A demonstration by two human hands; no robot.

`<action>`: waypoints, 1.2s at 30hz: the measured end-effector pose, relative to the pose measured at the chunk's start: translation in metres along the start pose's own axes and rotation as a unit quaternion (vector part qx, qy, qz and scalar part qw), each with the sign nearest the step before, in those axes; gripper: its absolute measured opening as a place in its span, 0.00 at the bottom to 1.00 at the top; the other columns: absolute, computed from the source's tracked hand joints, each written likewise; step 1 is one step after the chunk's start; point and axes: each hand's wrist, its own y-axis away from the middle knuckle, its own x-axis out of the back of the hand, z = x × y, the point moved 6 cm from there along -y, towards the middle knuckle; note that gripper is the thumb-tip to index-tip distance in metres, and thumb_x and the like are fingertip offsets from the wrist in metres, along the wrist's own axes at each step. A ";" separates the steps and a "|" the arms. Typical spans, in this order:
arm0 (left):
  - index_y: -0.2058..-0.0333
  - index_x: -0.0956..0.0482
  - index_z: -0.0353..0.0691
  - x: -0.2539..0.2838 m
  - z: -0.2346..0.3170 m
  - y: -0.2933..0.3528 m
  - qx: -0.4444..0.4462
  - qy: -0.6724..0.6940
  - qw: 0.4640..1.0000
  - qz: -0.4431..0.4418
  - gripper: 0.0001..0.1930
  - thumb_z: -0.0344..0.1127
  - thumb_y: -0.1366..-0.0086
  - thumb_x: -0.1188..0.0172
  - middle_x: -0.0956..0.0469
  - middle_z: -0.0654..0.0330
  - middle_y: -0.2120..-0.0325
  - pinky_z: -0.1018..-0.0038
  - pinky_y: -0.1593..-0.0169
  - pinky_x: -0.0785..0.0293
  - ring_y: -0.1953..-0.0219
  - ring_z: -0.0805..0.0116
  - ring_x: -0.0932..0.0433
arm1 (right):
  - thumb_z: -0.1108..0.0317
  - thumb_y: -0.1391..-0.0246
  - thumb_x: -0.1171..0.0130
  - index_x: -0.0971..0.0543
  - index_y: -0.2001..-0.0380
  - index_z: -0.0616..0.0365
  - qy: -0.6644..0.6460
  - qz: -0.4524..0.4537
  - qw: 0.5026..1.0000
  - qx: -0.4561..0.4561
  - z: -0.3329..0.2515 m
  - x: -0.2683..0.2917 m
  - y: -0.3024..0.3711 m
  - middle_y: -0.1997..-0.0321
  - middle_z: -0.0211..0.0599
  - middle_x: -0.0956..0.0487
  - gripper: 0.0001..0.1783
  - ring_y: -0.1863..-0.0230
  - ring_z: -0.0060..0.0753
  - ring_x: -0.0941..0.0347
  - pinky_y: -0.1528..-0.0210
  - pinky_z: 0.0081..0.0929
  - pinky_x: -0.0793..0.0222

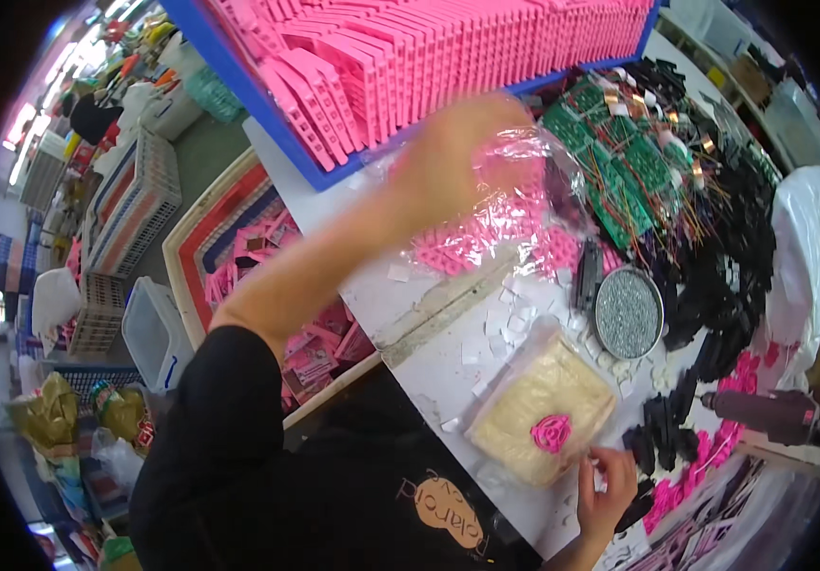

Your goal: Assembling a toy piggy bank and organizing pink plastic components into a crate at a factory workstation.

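Note:
My left hand [486,143], smeared by motion, reaches across to a clear plastic bag [514,190] with small pink parts in it. Its fingers cannot be made out. At the lower right, my right hand [608,490] is closed with curled fingers by the corner of a cream-coloured, plastic-wrapped pad [524,400]. Whatever it may hold is hidden or too small to name. On the pad lies a pink rose-shaped piece [552,433]. A round tin of grey granules [629,312] stands just beyond the pad.
A blue crate [310,171] packed with rows of pink plastic panels sits at the far side. Green circuit boards [610,162] with wires and black parts [729,238] pile up on the right, near a dark power screwdriver [767,414]. Left of the table, a bin [186,257] holds pink pieces.

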 end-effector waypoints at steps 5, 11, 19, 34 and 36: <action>0.38 0.35 0.34 0.133 -0.153 -0.100 0.218 -0.512 0.812 0.178 0.39 0.53 0.41 0.35 0.34 0.39 0.39 0.56 0.37 0.34 0.37 0.42 0.34 | 0.77 0.46 0.38 0.21 0.72 0.63 0.000 0.065 0.995 0.074 -0.015 0.018 0.004 0.75 0.40 0.22 0.02 0.76 0.37 0.28 0.67 0.30 0.30; 0.36 0.37 0.36 0.141 -0.285 -0.210 0.248 -0.382 0.881 0.133 0.45 0.60 0.43 0.35 0.38 0.39 0.35 0.52 0.36 0.37 0.34 0.42 0.36 | 0.80 0.49 0.35 0.19 0.65 0.63 0.021 0.031 0.998 0.046 -0.009 0.024 0.008 0.70 0.43 0.22 0.07 0.71 0.40 0.26 0.64 0.32 0.29; 0.42 0.32 0.24 0.067 -0.275 -0.250 0.278 -0.310 0.909 0.024 0.47 0.62 0.45 0.32 0.25 0.36 0.46 0.57 0.41 0.27 0.44 0.44 0.24 | 0.79 0.49 0.34 0.19 0.66 0.62 0.027 0.028 0.999 0.025 -0.020 0.031 -0.005 0.71 0.42 0.22 0.06 0.72 0.38 0.26 0.67 0.30 0.29; 0.40 0.29 0.38 0.110 -0.151 -0.189 0.236 -0.349 0.904 -0.072 0.41 0.63 0.42 0.36 0.31 0.49 0.38 0.29 0.37 0.45 0.35 0.45 0.33 | 0.78 0.56 0.31 0.18 0.70 0.55 0.019 0.018 0.991 0.129 -0.090 0.006 -0.013 0.71 0.36 0.21 0.09 0.70 0.41 0.25 0.67 0.34 0.31; 0.41 0.28 0.37 0.109 -0.140 -0.153 0.201 -0.332 0.919 -0.073 0.39 0.62 0.41 0.37 0.29 0.49 0.40 0.37 0.37 0.39 0.38 0.45 0.31 | 0.78 0.57 0.30 0.18 0.70 0.55 0.043 0.021 0.994 0.102 -0.102 0.009 0.005 0.71 0.39 0.20 0.09 0.70 0.44 0.25 0.67 0.34 0.31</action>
